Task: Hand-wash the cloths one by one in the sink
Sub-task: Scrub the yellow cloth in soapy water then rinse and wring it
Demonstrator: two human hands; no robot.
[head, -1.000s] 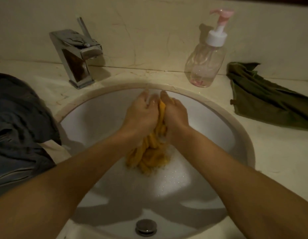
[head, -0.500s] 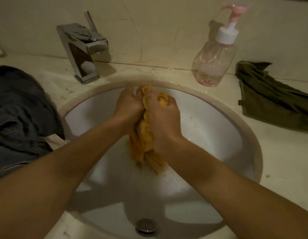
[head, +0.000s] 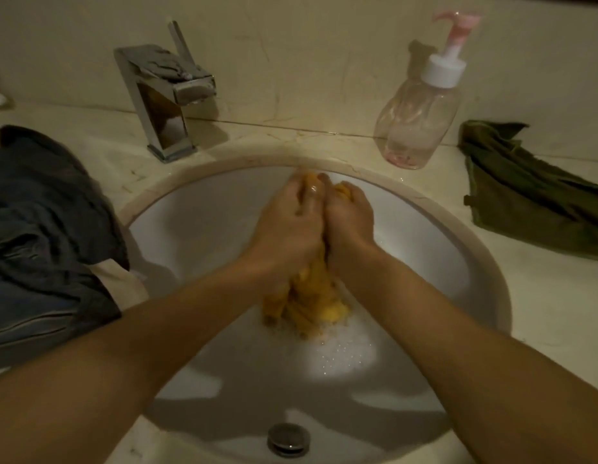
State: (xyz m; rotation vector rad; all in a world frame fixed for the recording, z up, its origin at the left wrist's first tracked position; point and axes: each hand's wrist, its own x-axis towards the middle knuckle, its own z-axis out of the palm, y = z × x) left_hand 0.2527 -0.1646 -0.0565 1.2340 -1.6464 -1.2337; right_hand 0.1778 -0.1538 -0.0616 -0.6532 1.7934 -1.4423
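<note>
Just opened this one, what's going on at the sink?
A person is hand-washing a yellow cloth in the sink. The left hand and right hand both grip its bunched upper part, side by side, while its lower end reaches the suds. A dark grey cloth lies on the counter to the left and a green cloth to the right, both outside the sink.

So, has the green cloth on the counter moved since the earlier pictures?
No. The green cloth lies where it was, just to the right of the soap bottle. Only the camera view has shifted a little.
</note>
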